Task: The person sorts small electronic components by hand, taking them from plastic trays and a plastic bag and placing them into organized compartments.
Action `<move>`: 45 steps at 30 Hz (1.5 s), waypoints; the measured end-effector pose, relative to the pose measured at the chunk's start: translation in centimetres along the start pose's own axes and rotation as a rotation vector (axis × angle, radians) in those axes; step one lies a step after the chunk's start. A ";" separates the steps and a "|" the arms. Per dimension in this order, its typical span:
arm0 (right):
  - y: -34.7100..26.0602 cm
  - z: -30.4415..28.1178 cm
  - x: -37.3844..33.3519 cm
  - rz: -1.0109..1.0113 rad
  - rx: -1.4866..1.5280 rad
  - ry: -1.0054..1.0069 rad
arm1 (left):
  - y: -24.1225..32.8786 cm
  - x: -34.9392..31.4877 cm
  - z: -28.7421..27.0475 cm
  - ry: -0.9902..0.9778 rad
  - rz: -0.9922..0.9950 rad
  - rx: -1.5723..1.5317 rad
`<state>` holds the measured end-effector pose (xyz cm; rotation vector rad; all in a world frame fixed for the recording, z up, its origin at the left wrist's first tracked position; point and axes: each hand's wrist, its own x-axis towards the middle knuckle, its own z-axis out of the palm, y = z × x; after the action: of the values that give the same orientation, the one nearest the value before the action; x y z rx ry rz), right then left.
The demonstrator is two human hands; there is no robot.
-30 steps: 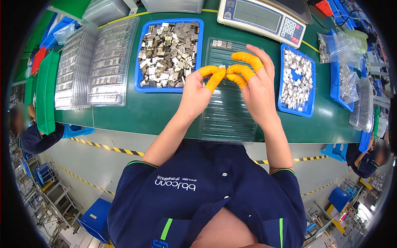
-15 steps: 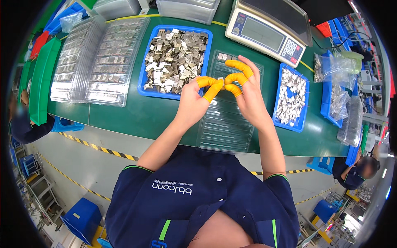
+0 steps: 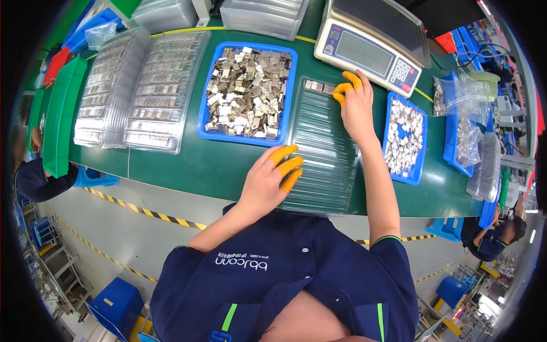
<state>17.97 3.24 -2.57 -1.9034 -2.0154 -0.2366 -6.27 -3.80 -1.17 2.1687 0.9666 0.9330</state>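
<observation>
My right hand, with yellow finger cots, is at the top slot of a clear ribbed plastic tray. Its fingers are closed on a small metal connector, mostly hidden by the fingertips, at the right end of a short row of similar connectors. My left hand, also in yellow finger cots, hovers by the tray's lower left edge, fingers apart and holding nothing. Left of the tray sits a blue bin heaped with loose metal connectors. To its right is a smaller blue bin of white-and-silver pieces.
A digital scale stands behind the tray. Stacked clear trays filled with connectors and a green bin are on the left. Bagged parts lie at the far right. Other people sit at both sides, beyond my table.
My hands, earlier together over the tray around a small piece, have separated. The right moved up to the end of the connector row; the left drew back toward me and opened.
</observation>
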 end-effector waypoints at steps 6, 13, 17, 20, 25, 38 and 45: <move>-0.4 -1.8 0.2 0.003 0.085 0.015 | -0.5 -1.0 0.2 -0.023 -0.055 -0.002; 4.8 -5.8 -3.5 0.299 0.194 0.184 | -1.4 1.6 -1.4 0.045 0.041 0.008; 7.4 -7.5 -8.0 0.523 -0.026 0.060 | -3.6 8.9 -3.2 0.052 0.046 0.175; 8.4 -6.5 -9.9 0.609 -0.015 -0.009 | -6.2 14.5 -2.5 0.070 0.059 0.287; 7.7 -7.3 -9.8 0.676 0.092 -0.029 | -9.3 18.5 -0.7 0.029 -0.070 0.370; 8.7 -7.7 -10.9 0.561 -0.035 -0.014 | -8.3 18.0 -3.0 0.108 -0.071 0.406; 7.1 -9.9 -9.4 0.568 0.104 0.337 | -6.0 15.1 -6.0 0.195 -0.328 -0.478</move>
<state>26.65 -8.47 2.20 -2.1075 -1.1957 -0.2704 -5.79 12.94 3.38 1.4935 1.0260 1.0934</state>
